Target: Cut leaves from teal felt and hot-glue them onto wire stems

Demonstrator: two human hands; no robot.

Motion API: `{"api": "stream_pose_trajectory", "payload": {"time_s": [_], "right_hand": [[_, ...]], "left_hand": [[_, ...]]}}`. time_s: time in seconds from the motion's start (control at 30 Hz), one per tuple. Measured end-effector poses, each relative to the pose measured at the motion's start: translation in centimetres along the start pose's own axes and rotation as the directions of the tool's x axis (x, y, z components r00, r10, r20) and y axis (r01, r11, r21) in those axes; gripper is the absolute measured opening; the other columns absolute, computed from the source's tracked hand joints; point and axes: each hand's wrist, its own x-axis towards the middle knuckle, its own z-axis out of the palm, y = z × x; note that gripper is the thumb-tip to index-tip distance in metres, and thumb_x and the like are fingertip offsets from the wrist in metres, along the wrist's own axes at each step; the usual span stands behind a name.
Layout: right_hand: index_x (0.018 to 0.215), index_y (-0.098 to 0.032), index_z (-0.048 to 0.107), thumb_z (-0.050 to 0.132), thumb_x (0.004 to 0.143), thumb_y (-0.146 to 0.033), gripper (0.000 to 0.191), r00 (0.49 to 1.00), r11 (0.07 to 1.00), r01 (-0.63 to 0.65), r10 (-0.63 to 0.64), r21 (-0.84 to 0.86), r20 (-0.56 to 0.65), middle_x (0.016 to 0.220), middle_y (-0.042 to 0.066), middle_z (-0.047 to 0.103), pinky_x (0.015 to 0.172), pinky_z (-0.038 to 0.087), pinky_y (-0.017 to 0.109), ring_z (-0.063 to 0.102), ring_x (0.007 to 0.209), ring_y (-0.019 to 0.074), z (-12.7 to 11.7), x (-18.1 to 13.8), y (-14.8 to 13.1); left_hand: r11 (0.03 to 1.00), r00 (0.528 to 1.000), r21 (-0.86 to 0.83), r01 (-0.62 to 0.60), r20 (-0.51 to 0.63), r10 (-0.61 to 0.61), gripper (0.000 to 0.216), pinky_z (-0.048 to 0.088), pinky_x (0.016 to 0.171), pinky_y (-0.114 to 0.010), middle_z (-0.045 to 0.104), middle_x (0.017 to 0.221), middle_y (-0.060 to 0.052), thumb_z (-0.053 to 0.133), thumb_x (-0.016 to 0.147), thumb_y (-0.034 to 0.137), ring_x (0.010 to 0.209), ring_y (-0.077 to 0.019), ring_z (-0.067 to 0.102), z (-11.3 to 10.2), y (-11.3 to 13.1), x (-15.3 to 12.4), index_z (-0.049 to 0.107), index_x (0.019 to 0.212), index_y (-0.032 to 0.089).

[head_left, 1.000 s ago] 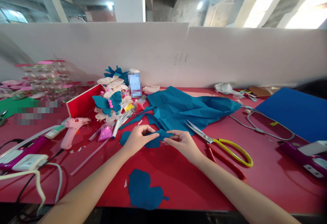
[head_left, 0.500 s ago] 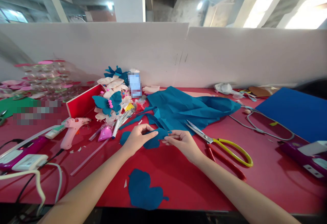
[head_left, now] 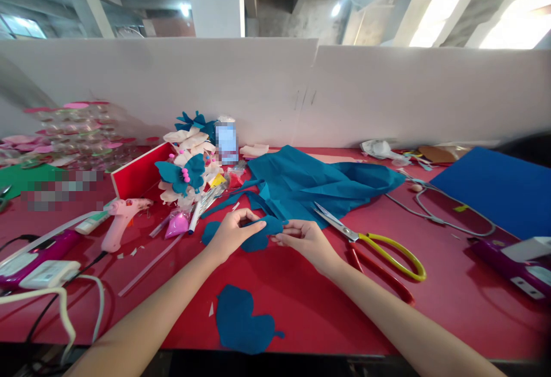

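Both my hands meet over the middle of the red table [head_left: 310, 302]. My left hand [head_left: 232, 233] pinches the left side of a small teal felt piece [head_left: 258, 238], thumb and forefinger closed on it. My right hand [head_left: 307, 239] grips the same piece at its right end. A second cut teal felt shape [head_left: 243, 319] lies flat near the table's front edge, below my hands. A large crumpled teal felt sheet [head_left: 310, 185] lies just behind my hands. Scissors with one yellow and one red handle [head_left: 379, 248] lie open right of my right hand.
A pink glue gun [head_left: 123, 219], a bouquet of cream and teal felt flowers [head_left: 189, 167] and a red box [head_left: 140, 173] stand at left. Cables and purple tools [head_left: 38, 253] lie far left. A blue sheet [head_left: 495, 187] and a grey cable [head_left: 443, 210] lie at right. A white partition [head_left: 387, 90] backs the table.
My hands have barely shifted; the fingers have worked the small teal piece slightly, and my right hand sits a little closer to my left.
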Motion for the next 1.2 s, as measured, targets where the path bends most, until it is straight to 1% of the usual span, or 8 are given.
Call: {"api": "stream_pose_trajectory", "payload": {"time_s": [0.27,0.43,0.6,0.8,0.93,1.07,1.2], "right_hand": [[0.081,-0.016,0.06,0.082,0.054,-0.043,0.044,1.0,1.0,-0.014,0.014,0.018,-0.027,0.076,0.006,0.073,0.08,0.055,0.038,0.071,0.081,0.0274,0.0,-0.1,-0.1],[0.08,-0.015,0.065,0.081,0.059,-0.041,0.037,1.0,1.0,-0.002,0.002,0.024,0.02,0.077,0.005,0.073,0.077,0.055,0.033,0.071,0.079,0.0233,0.0,-0.1,-0.3],[0.08,-0.015,0.067,0.078,0.064,-0.041,0.033,1.0,1.0,-0.008,0.008,0.016,0.007,0.077,0.005,0.073,0.075,0.055,0.031,0.071,0.077,0.0209,0.1,0.2,-0.2],[0.084,-0.013,0.065,0.08,0.06,-0.042,0.04,1.0,0.999,-0.021,0.021,0.026,-0.011,0.076,0.007,0.074,0.077,0.055,0.035,0.071,0.077,0.0232,0.1,0.4,0.2],[0.088,-0.012,0.064,0.081,0.057,-0.043,0.047,0.999,0.999,-0.03,0.032,0.041,-0.03,0.075,0.007,0.074,0.078,0.056,0.037,0.071,0.075,0.0235,0.1,0.5,0.3],[0.088,-0.013,0.065,0.081,0.056,-0.043,0.047,0.999,0.999,-0.028,0.029,0.043,-0.031,0.075,0.008,0.074,0.078,0.056,0.037,0.071,0.075,0.0237,0.1,0.6,0.4],[0.088,-0.012,0.067,0.082,0.054,-0.043,0.048,0.998,0.998,-0.036,0.038,0.046,-0.044,0.072,0.006,0.073,0.076,0.056,0.036,0.071,0.072,0.023,0.1,0.6,0.3]], "left_hand": [[1.0,1.0,-0.006,-0.012,0.0,0.012,0.025,0.043,0.064,-0.026,0.058,0.068,0.002,0.067,0.072,0.041,0.066,-0.0137,0.054,-0.1,-0.1,0.1,0.058,0.07,0.017],[1.0,1.0,0.0,-0.028,0.002,0.028,0.024,0.043,0.065,-0.026,0.057,0.068,0.002,0.068,0.072,0.039,0.066,-0.0136,0.053,0.0,-0.1,0.0,0.058,0.069,0.017],[0.999,0.999,-0.001,-0.048,0.006,0.048,0.023,0.044,0.067,-0.027,0.059,0.069,0.002,0.068,0.071,0.039,0.068,-0.0141,0.055,0.0,-0.1,0.1,0.059,0.07,0.018],[0.999,0.999,-0.005,-0.048,0.017,0.049,0.023,0.044,0.067,-0.027,0.059,0.07,0.002,0.068,0.072,0.038,0.07,-0.015,0.056,-0.1,-0.4,0.2,0.059,0.07,0.017],[0.998,0.997,-0.025,-0.058,0.051,0.06,0.022,0.043,0.066,-0.025,0.059,0.069,0.002,0.068,0.073,0.037,0.069,-0.0136,0.055,-0.1,-0.9,0.2,0.059,0.071,0.017],[0.998,0.998,-0.044,-0.041,0.054,0.043,0.022,0.043,0.065,-0.025,0.059,0.068,0.003,0.07,0.071,0.036,0.067,-0.0131,0.054,0.0,-1.2,0.3,0.059,0.07,0.017],[0.998,0.998,-0.057,-0.032,0.046,0.034,0.023,0.044,0.067,-0.026,0.061,0.07,0.002,0.071,0.07,0.036,0.07,-0.0141,0.056,0.0,-1.3,0.4,0.059,0.071,0.017]]}}
